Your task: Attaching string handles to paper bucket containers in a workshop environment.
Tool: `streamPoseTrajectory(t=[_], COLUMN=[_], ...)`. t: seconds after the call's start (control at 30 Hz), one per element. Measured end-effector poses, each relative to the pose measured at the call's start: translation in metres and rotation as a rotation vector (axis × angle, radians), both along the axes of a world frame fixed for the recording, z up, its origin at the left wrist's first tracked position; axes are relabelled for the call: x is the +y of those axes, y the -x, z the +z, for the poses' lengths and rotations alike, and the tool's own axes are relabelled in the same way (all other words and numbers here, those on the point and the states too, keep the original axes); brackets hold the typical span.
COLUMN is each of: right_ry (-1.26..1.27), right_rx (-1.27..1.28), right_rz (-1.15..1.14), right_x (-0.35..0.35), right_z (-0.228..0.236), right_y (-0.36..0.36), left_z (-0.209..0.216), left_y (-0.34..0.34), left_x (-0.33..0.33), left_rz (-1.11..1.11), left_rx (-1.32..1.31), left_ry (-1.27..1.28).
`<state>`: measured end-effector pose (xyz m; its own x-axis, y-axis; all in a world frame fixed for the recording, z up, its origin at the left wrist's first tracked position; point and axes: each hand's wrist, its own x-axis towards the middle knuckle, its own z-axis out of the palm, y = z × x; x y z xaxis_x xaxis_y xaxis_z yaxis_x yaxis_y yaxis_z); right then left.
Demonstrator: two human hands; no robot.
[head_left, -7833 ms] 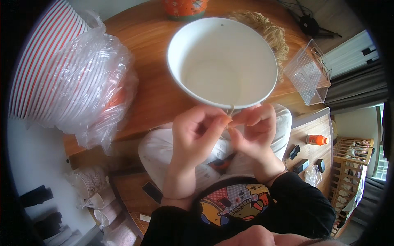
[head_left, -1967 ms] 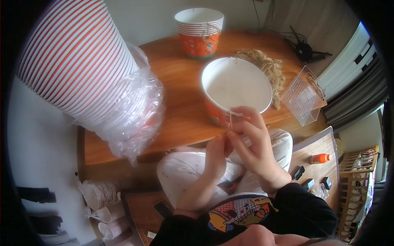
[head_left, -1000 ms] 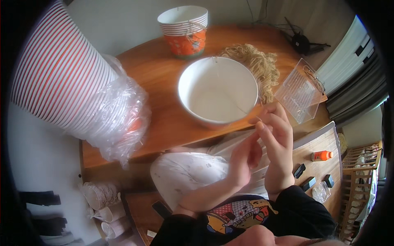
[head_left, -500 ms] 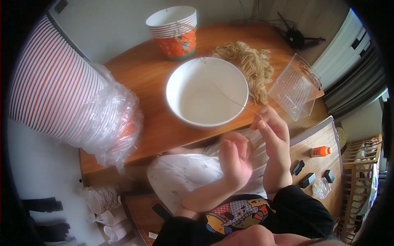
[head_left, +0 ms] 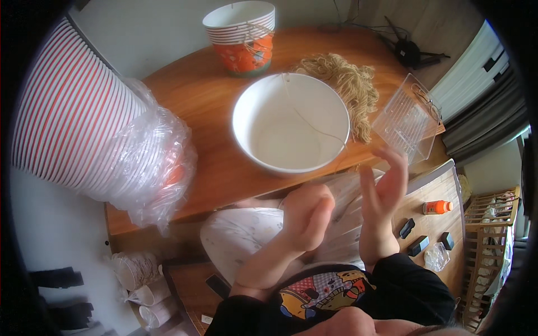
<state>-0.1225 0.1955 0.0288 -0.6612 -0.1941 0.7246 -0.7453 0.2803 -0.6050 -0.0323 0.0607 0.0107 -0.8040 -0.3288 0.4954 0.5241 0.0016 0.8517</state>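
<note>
A white paper bucket (head_left: 252, 143) stands at the table's near edge with its mouth toward me. A thin tan twine (head_left: 314, 127) passes from a small hole in its far wall, across the inside and over the near right rim. My right hand (head_left: 384, 187) is raised just beyond that rim, thumb and fingers apart, with nothing visible between them. Below the bucket, my left hand (head_left: 307, 215) is curled closed above my lap; whatever its fingers may hold is hidden. A bundle of tan twine (head_left: 350, 84) lies behind the bucket to the right.
A tall stack of nested buckets (head_left: 78, 112), partly in clear plastic, fills the left side. Smaller stacked orange buckets (head_left: 241, 53) stand at the back. A clear tray (head_left: 400, 115) with glasses sits right. An orange bottle (head_left: 437, 208) and small black boxes lie on a side surface.
My right hand has opened from its pinch on the twine, which now hangs over the rim. My left hand has moved left and curled closed. The view has shifted slightly.
</note>
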Motion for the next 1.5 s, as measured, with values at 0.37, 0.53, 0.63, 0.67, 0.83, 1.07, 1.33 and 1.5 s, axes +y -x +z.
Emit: streamPoseTrajectory(t=[0.37, 0.53, 0.63, 0.67, 0.83, 1.07, 1.33, 1.5], right_ry=[0.298, 0.378, 0.394, 0.413, 0.417, 0.434, 0.426, 0.425], right_rx=[-0.588, -0.635, -0.619, -0.667, -0.704, -0.718, -0.732, -0.668], right_rz=[0.865, 0.863, 0.852, 0.858, 0.855, 0.825, 0.8, 0.75], right_x=[-0.011, -0.015, -0.014, -0.014, -0.016, -0.02, -0.021, -0.026], right_z=[0.015, 0.013, 0.011, 0.012, 0.017, 0.019, 0.021, 0.024], right_y=[-0.021, -0.019, -0.014, -0.014, -0.011, -0.012, -0.014, -0.021], left_z=[0.001, -0.001, -0.002, -0.002, -0.006, -0.003, 0.0, -0.002], left_y=[0.0, 0.0, 0.0, 0.001, 0.001, 0.0, -0.003, -0.009], left_x=[0.0, -0.01, -0.013, -0.014, -0.016, -0.019, -0.02, -0.027], left_rz=[-0.06, -0.09, -0.08, -0.075, -0.051, -0.009, -0.01, -0.008], left_rx=[0.029, 0.046, 0.098, 0.112, 0.171, 0.225, 0.234, 0.115], left_ry=[0.109, 0.21, 0.236, 0.256, 0.328, 0.373, 0.326, 0.257])
